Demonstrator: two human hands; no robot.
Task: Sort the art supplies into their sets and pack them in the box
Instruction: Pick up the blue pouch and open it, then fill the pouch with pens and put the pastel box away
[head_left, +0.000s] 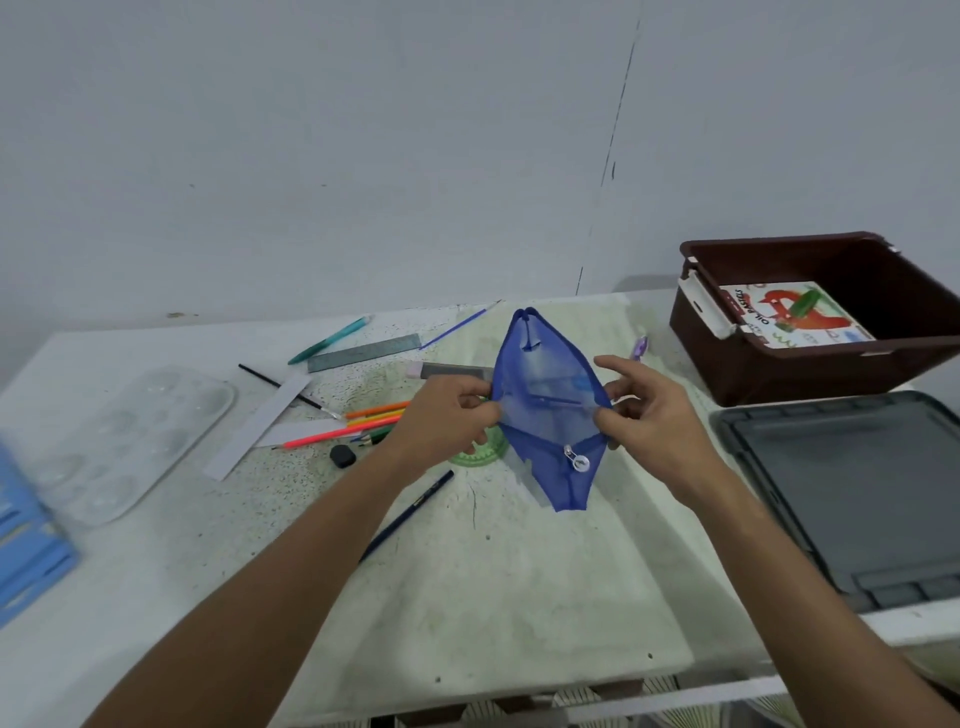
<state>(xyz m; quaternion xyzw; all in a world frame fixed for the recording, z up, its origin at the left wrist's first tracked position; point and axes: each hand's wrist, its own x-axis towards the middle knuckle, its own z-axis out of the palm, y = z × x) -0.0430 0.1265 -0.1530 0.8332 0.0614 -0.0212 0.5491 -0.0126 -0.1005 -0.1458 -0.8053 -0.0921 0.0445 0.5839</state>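
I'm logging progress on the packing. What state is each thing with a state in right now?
Blue mesh pouch: unzipped, mouth pulled open.
Left hand: pinches the pouch's left edge.
Right hand: pinches its right edge.
Brown box: open, oil pastels pack inside.
Grey lid: off, flat on the table.
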